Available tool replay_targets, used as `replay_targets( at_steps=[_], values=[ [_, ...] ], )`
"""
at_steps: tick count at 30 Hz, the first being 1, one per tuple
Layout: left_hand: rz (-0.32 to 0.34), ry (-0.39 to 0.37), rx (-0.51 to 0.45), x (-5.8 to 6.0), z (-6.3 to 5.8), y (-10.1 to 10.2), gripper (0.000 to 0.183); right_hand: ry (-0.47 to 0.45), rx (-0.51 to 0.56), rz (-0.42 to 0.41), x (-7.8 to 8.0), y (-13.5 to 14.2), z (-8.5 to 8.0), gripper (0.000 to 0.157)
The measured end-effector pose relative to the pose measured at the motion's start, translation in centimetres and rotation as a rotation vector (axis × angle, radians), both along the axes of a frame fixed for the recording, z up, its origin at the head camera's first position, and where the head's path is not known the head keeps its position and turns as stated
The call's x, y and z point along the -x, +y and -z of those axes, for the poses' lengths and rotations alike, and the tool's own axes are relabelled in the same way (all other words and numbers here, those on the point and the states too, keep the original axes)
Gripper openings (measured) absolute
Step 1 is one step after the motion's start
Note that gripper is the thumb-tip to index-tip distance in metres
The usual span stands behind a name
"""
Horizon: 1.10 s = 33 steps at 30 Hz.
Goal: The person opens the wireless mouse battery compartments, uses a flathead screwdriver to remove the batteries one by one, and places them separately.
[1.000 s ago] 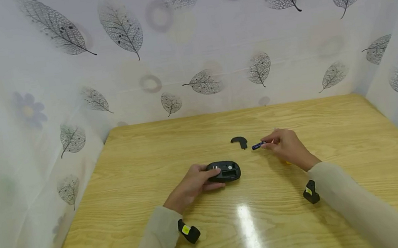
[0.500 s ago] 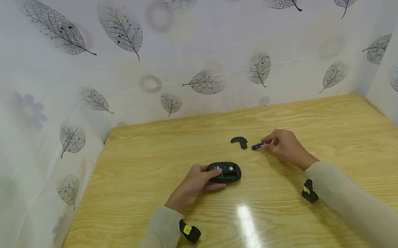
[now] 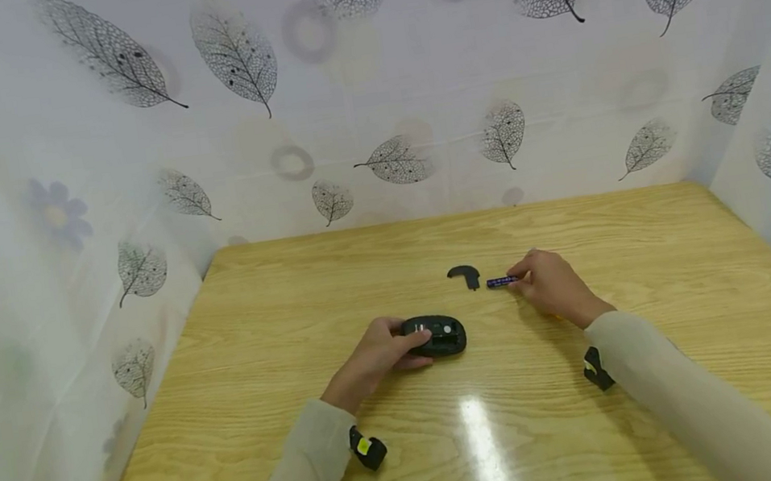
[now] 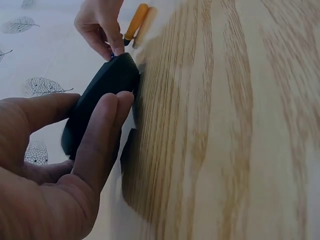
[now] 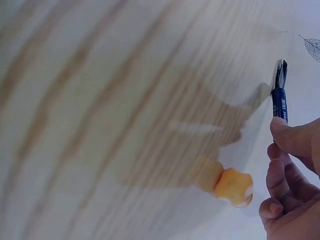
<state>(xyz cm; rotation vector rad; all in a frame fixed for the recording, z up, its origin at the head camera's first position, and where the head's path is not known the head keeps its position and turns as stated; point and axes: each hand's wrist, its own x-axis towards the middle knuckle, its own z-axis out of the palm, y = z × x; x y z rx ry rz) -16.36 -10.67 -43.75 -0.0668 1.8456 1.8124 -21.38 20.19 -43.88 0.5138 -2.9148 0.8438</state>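
My left hand [image 3: 380, 355] grips a black computer mouse [image 3: 451, 341] just above the table, its underside up and an open battery slot showing. The thumb lies on the underside; in the left wrist view the mouse [image 4: 97, 97] is seen on edge, fingers around it. To the right and farther back, my right hand [image 3: 551, 285] pinches one end of a dark blue battery [image 3: 498, 282] between thumb and fingers. Close to the battery's free end lies the mouse's black battery cover [image 3: 465, 274]. In the right wrist view, printing shows on the battery [image 5: 279, 105].
An orange-handled tool [image 4: 136, 22] with a dark end lies on the wooden table [image 3: 332, 280] near my right hand, mostly hidden by it in the head view. Leaf-patterned cloth [image 3: 369, 113] hangs along the back and sides of the table.
The battery in my right hand has turned slightly, to lie more level, and more of it shows. That forearm has shifted a little left. My left hand and the mouse have hardly moved.
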Motion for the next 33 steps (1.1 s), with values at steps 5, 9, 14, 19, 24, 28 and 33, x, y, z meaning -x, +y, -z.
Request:
replay_targets(
  at_steps=[5, 9, 14, 19, 24, 28, 33],
  values=[
    [-0.027, 0.032, 0.073, -0.05, 0.13, 0.06, 0.051, -0.012, -0.014, 0.006, 0.09, -0.01, 0.1, 0.017],
    [-0.006, 0.079, 0.161, -0.04, -0.02, 0.04, 0.054, -0.019, -0.024, 0.01, 0.15, 0.05, 0.17, 0.018],
    [0.034, 0.137, 0.26, 0.02, -0.15, 0.0, 0.052, -0.03, -0.032, 0.01, 0.19, -0.05, 0.2, 0.019],
    [0.056, 0.196, 0.346, -0.11, -0.28, -0.15, 0.053, -0.037, -0.039, 0.008, 0.16, -0.11, 0.13, 0.018],
    [0.076, 0.238, 0.41, -0.26, -0.44, -0.31, 0.057, -0.043, -0.042, -0.001, 0.27, -0.07, 0.2, 0.017],
    [0.086, 0.244, 0.423, -0.29, -0.66, -0.29, 0.058, -0.045, -0.052, -0.011, 0.4, -0.04, 0.29, 0.017],
    [0.087, 0.235, 0.423, -0.16, -0.69, -0.19, 0.057, -0.046, -0.058, -0.013, 0.38, -0.07, 0.4, 0.018]
  ],
)
